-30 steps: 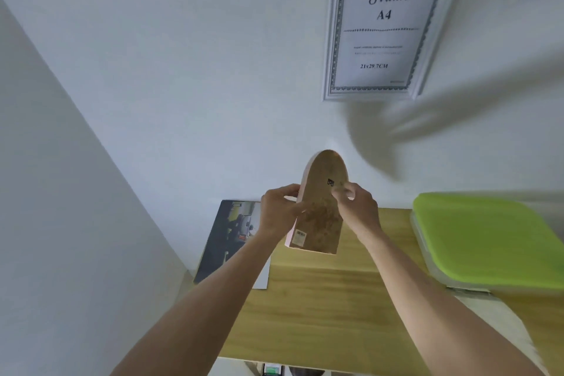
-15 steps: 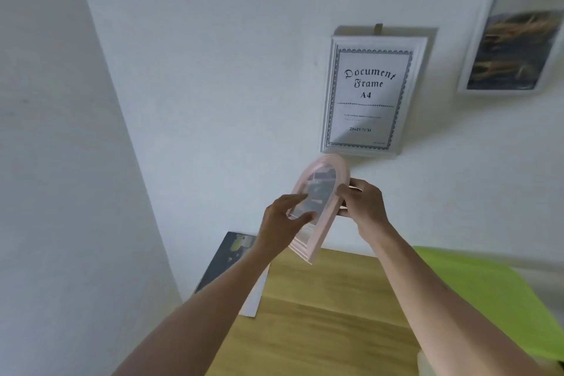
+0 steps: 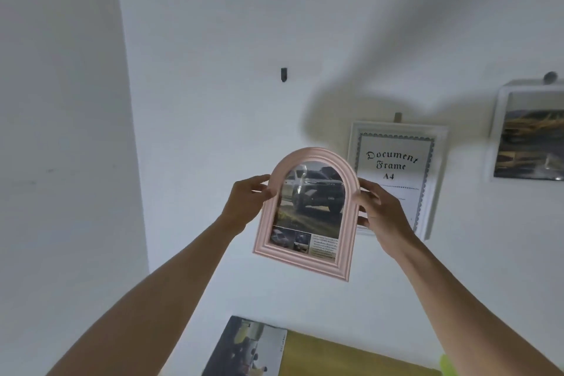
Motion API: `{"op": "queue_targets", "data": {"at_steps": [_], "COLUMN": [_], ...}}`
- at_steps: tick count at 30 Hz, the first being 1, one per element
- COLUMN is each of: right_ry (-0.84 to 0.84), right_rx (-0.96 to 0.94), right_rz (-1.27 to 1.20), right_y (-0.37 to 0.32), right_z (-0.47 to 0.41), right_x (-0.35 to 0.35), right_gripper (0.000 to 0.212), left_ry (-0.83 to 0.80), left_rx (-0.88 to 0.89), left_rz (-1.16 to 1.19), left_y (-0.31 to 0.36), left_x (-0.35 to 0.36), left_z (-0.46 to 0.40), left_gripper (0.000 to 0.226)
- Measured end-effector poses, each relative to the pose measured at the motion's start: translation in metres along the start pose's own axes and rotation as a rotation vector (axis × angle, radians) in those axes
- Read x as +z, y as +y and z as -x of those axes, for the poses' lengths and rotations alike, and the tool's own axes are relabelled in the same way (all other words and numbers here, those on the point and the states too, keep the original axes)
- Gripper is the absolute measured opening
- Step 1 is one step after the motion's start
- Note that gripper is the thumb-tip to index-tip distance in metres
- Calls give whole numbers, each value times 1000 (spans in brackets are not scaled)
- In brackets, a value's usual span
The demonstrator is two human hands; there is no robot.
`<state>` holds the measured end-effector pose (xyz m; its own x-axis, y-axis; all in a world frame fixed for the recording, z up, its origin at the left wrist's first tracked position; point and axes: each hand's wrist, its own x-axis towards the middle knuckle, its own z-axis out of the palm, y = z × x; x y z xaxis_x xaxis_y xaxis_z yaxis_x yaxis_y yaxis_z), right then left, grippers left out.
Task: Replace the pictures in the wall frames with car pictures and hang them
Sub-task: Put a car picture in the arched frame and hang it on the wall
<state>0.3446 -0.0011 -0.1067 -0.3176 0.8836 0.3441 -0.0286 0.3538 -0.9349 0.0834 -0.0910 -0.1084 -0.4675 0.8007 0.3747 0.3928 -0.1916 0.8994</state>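
Frame [image 3: 308, 214] between both hands, apparently gripped.

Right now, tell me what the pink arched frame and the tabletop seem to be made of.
Pink arched frame: probably moulded plastic or painted wood, matte, with stepped ridges; its pane, glass or plastic, shows glare. Tabletop: looks like light wood or wood laminate, with a yellowish tone.

An arched frame [image 3: 306, 214] sits centre, a hook [image 3: 284, 74] at its 11 o'clock, a document frame [image 3: 396, 174] behind at 3 o'clock, a loose print [image 3: 244, 346] at 6 o'clock.
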Motion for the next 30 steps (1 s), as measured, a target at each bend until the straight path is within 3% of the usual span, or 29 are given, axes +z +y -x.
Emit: {"op": "queue_targets", "data": {"at_steps": [5,9,13,17,25,30], "right_ry": [15,92,198,323,403,470], "right_rx": [-238,-287,-330,-406,-525,-531], "right_rz": [301,520,537,516,557,634], "right_y": [-36,-60,-81,-87,-73,-59], "right_z": [-62,-111,-151,-181,-206,-203], "right_x": [44,76,101,117,132,134], "right_gripper": [18,8,11,37,28,33], "left_ry": [34,50,152,212,230,230], "left_rx": [105,215,253,314,339,377], "left_rz": [-17,-43,-53,-99,-163,-211], "left_y": [19,28,33,40,28,22], "left_x": [-35,-53,-63,-68,-71,-67], "left_z": [-62,-111,-156,-185,-211,-216], "left_gripper": [28,22,25,22,23,17]}}
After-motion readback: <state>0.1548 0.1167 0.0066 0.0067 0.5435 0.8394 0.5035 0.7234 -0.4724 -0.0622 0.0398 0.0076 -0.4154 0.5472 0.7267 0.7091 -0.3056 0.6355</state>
